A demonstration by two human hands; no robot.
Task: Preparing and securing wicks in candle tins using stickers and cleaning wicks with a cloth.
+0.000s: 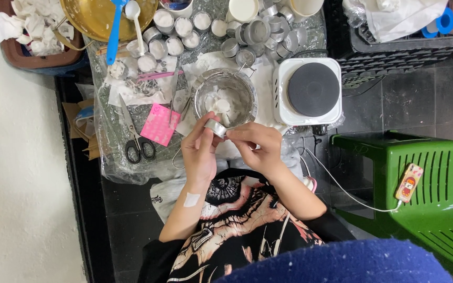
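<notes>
Head view: left hand [199, 152] and right hand [258, 147] both have their grip clamped on a small metal cup [216, 127], held at the near rim of a steel pot [225, 98] (white chunks inside) on the tabletop [112, 137], beside a hotplate [310, 90].

One view only: head cam, looking straight down from above the person's lap, fairly close. Table [106, 141] w/ clutter fills the top of frame, hot plate [310, 90] upper centre-right, green plastic stool [420, 209] lower right, pale wall along the left edge. No 2nd view, so nothing shared.
</notes>
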